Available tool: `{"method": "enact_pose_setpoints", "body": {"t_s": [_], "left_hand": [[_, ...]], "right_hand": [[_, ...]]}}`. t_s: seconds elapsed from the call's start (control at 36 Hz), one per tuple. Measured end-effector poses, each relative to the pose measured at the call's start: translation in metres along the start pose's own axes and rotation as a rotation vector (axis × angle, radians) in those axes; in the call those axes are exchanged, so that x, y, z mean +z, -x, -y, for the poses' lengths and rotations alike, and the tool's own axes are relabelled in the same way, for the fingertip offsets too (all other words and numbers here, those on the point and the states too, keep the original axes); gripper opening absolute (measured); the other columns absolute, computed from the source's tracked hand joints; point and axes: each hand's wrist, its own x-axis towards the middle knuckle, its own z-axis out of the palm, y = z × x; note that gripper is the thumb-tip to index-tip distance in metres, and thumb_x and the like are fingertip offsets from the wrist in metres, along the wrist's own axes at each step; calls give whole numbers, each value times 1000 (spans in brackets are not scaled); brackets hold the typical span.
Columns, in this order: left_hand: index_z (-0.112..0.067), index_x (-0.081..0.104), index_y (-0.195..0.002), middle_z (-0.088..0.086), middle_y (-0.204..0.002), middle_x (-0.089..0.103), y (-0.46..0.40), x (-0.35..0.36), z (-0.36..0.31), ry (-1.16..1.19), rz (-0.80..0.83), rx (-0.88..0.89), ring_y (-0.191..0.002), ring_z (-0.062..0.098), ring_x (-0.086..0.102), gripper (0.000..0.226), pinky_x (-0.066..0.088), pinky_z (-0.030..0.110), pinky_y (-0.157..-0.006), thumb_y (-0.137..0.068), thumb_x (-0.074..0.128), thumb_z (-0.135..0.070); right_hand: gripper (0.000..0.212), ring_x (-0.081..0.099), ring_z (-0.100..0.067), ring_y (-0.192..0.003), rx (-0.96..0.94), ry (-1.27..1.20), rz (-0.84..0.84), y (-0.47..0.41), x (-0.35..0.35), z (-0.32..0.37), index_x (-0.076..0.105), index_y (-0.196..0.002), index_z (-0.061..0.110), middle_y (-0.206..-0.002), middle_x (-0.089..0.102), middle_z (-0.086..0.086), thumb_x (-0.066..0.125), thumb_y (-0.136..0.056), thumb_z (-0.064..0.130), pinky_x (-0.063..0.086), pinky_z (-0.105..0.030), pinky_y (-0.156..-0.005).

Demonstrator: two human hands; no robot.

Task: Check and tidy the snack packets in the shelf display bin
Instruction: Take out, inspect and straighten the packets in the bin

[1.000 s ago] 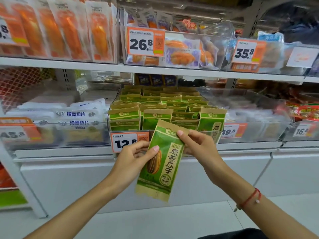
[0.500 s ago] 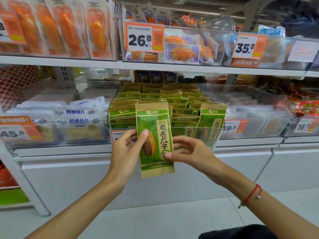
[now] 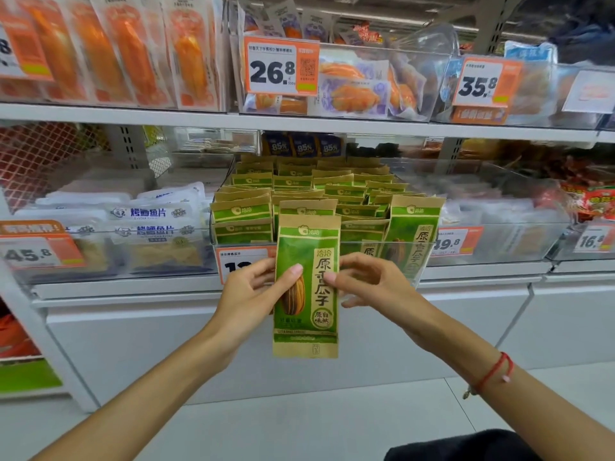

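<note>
I hold one green and tan sunflower seed packet (image 3: 307, 294) upright in front of the shelf. My left hand (image 3: 251, 294) pinches its left edge, thumb on the front. My right hand (image 3: 372, 284) pinches its right edge, thumb tip on the front. Behind it stands the clear display bin (image 3: 422, 257) on the middle shelf, filled with several rows of the same packets (image 3: 319, 191). One packet (image 3: 414, 234) stands taller at the bin's front right corner.
A 12.8 price tag (image 3: 239, 261) hangs on the bin front, partly behind my left hand. White fish snack packs (image 3: 149, 227) fill the bin to the left. A clear bin (image 3: 499, 227) with a 49.8 tag stands to the right. The upper shelf (image 3: 299, 123) holds orange packets.
The packet went from tilted to upright and rose slightly toward the bin. My right hand shifted from its top edge down to its right edge.
</note>
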Motion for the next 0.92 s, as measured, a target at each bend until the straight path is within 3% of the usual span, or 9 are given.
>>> {"method": "enact_pose_setpoints", "body": {"t_s": [0.19,0.33,0.44,0.53,0.61,0.67,0.81,0.86,0.92], "left_hand": [[-36,69,-98,-16,-94,75,7,10,0,23,-32,34,-91,-2,68,18,54,13,-67,-80,71,-35],[-38,63,-109,-22,-102,67,9,14,-5,-81,-21,48,-89,-5,67,50,51,9,-62,-61,75,-46],[-43,56,-119,-28,-110,60,8,15,-5,-248,52,32,-102,-9,55,76,45,11,-72,-50,75,-68],[-49,56,-110,-33,-106,59,9,14,-5,-295,85,24,-108,-8,54,74,47,17,-81,-46,75,-82],[-49,61,-98,-36,-93,62,9,12,-9,-244,136,5,-93,-16,58,47,46,4,-69,-56,78,-64],[-51,67,-92,-33,-95,66,7,10,-10,-205,191,-14,-97,-17,57,38,50,10,-77,-59,84,-58],[-55,68,-92,-27,-112,65,5,6,-3,-174,274,-58,-118,-3,56,40,53,31,-97,-54,82,-55],[-54,67,-93,-28,-110,64,5,6,-1,-174,282,-66,-116,-4,56,41,51,30,-99,-56,85,-54],[-52,64,-97,-33,-103,65,5,7,-2,-173,293,-56,-105,-9,61,43,50,19,-91,-60,86,-51]], "right_hand": [[15,68,-14,-75,-23,-58,-162,1,4,3,70,-94,10,-86,75,-11,72,-85,21,58,-31,-74],[11,69,-27,-74,-77,-14,-327,0,9,2,70,-86,14,-77,72,-14,75,-82,23,58,-33,-68],[15,69,-15,-70,-176,142,-356,0,11,0,70,-84,21,-72,72,-2,78,-78,32,59,-34,-66],[21,67,-9,-67,-248,180,-331,2,12,2,72,-86,20,-73,73,4,77,-76,38,57,-24,-60],[28,66,-5,-65,-282,147,-278,4,10,5,72,-87,21,-75,73,6,70,-74,46,54,-18,-59],[27,65,-6,-62,-264,74,-221,5,7,8,72,-88,22,-76,73,5,65,-75,45,54,-18,-59],[17,65,-10,-61,-286,12,-170,7,2,9,71,-98,19,-83,73,-8,61,-87,27,53,-18,-57],[14,67,-11,-64,-333,100,-194,6,2,5,70,-101,16,-85,74,-5,59,-92,18,53,-18,-57],[14,67,-11,-66,-365,162,-225,5,3,2,69,-100,18,-85,73,-1,56,-95,14,54,-19,-57]]}}
